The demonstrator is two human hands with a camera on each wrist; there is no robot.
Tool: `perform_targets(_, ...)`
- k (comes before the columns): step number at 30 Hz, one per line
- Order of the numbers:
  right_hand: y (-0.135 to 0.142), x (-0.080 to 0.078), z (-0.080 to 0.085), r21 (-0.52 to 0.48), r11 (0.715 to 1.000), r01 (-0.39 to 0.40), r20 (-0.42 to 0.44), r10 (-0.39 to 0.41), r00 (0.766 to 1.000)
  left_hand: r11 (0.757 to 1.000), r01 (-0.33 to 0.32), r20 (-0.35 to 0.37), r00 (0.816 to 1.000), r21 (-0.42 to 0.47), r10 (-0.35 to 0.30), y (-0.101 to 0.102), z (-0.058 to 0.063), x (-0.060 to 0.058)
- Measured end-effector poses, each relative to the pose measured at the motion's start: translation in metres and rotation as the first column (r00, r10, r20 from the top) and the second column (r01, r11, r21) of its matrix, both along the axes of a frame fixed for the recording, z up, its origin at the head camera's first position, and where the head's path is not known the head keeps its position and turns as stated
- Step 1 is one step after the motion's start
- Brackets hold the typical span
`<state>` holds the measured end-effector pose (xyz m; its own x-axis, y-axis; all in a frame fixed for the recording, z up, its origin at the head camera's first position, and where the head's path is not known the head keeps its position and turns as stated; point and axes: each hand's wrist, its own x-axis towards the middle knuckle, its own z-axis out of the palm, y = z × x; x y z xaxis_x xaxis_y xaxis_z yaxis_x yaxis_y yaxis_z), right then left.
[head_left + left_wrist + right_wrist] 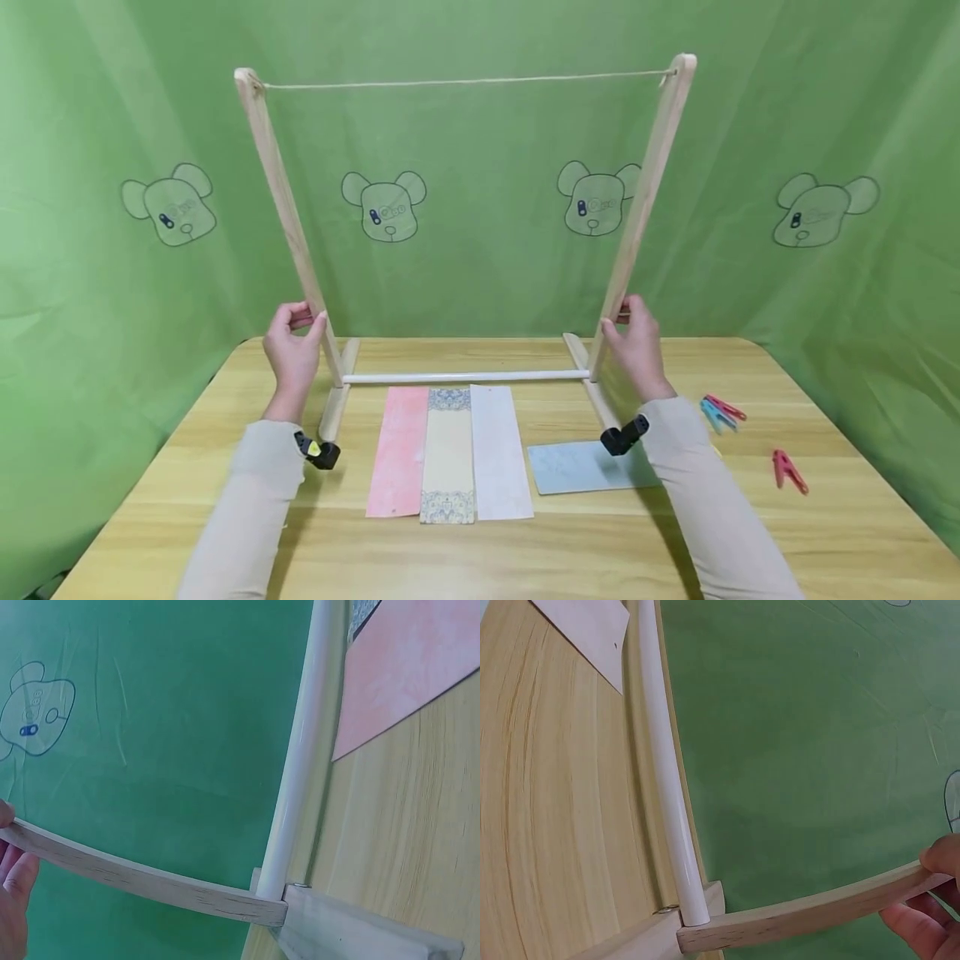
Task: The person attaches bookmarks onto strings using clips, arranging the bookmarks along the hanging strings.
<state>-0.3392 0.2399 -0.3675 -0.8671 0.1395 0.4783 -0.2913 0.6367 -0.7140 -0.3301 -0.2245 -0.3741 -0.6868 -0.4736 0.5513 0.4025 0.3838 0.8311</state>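
A wooden frame stands at the back of the table, with a string [465,82] tied between the tops of its two posts and a white rod [465,377] joining them low down. My left hand [295,350] pinches the lower part of the left post [288,212] between thumb and fingers. On the other side, my right hand [636,346] grips the right post [648,192] at about the same height. In the left wrist view the post [150,881] meets the rod at its foot; the right wrist view shows the matching post [817,911] held in my fingers.
Before the rod lie a pink strip [397,454], a cream strip with blue patterned ends [447,450] and a pale strip [501,454]. A light blue card [573,467] lies partly under my right forearm. Clothespins [722,412] and a red clothespin [787,472] sit at right.
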Motion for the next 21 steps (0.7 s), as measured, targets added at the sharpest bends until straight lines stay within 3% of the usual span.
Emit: perform_targets(21,0.028,0.006,-0.001,0.010,0.995,0.095,-0.043,-0.095,0.995,0.998,0.060,-0.059,0.996,-0.036,-0.062,0.032,-0.001,-0.007)
